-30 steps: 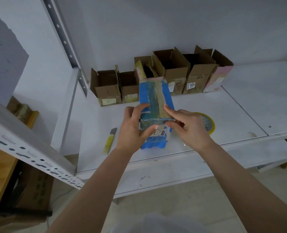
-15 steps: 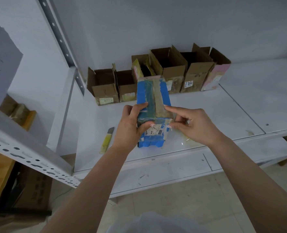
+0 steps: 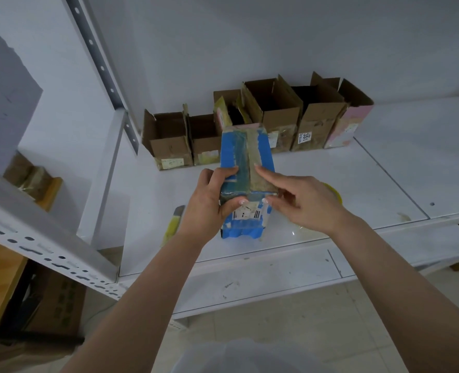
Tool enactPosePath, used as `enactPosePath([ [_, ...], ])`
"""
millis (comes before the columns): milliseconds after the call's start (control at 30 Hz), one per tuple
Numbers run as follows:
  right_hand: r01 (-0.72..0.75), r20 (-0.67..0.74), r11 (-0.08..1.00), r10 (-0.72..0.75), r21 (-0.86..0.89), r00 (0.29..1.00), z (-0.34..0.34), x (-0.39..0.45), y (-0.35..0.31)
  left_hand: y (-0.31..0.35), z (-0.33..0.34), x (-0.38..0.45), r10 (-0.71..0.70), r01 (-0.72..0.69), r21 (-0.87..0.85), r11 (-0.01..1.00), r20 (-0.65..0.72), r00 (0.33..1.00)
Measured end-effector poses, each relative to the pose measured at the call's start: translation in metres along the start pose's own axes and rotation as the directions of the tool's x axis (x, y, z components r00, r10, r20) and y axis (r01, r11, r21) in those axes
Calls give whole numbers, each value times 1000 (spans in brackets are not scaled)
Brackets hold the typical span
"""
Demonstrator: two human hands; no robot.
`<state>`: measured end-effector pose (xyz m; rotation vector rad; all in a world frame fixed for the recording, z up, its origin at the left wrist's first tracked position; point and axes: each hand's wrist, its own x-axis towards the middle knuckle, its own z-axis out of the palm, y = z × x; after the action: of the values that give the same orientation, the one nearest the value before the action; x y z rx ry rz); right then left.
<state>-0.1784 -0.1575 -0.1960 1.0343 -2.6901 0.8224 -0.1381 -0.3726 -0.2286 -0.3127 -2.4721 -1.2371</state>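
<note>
Pressing down the tan tape strip (image 3: 255, 152) on top of the blue box (image 3: 235, 154) with the right grip (image 3: 303, 203). Differs from a second ago in the forefinger (image 3: 266, 175), then set near the front edge and now laid flat further up the strip; differs from half a second ago in no longer pinching at the near right corner. Reads as a sealing stroke under way, rubbing the strip flat rather than pulling fresh tape across; probably close to done on this face, though cannot tell whether the far end is stuck down. Left grip (image 3: 209, 208) clamped on the box's left side, with fingers over the top edge and thumb on the labelled near face, steadying against the push. Right grip closed round nothing, with forefinger straight on the strip, thumb at the near top edge, remaining fingers loosely curled. Box held between the two, upright at the front of the white shelf (image 3: 371, 179) and apparently resting on it, in front of a row of open cardboard boxes (image 3: 282, 122). Yellow tape roll (image 3: 335, 196) just behind the right grip, mostly hidden; yellow knife (image 3: 172, 224) just left of the left grip, untouched.
</note>
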Motion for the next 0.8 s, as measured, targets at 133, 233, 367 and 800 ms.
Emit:
enactPosePath([
  [133, 23, 3, 999, -23, 47, 1000, 10, 1, 0, 6, 3, 0, -12, 13, 28, 1000, -39, 999],
  [233, 44, -12, 996, -45, -75, 999, 10, -1, 3, 10, 2, 0, -31, 34, 75, 997, -47, 998],
  [367, -49, -20, 975, 45, -216, 999, 12, 0, -1, 15, 0, 0, 116, -99, 168, 981, -94, 989],
  [800, -40, -79, 993, 49, 107, 996, 27, 5, -6, 16, 8, 8, 314, -292, 175, 940, -116, 942],
])
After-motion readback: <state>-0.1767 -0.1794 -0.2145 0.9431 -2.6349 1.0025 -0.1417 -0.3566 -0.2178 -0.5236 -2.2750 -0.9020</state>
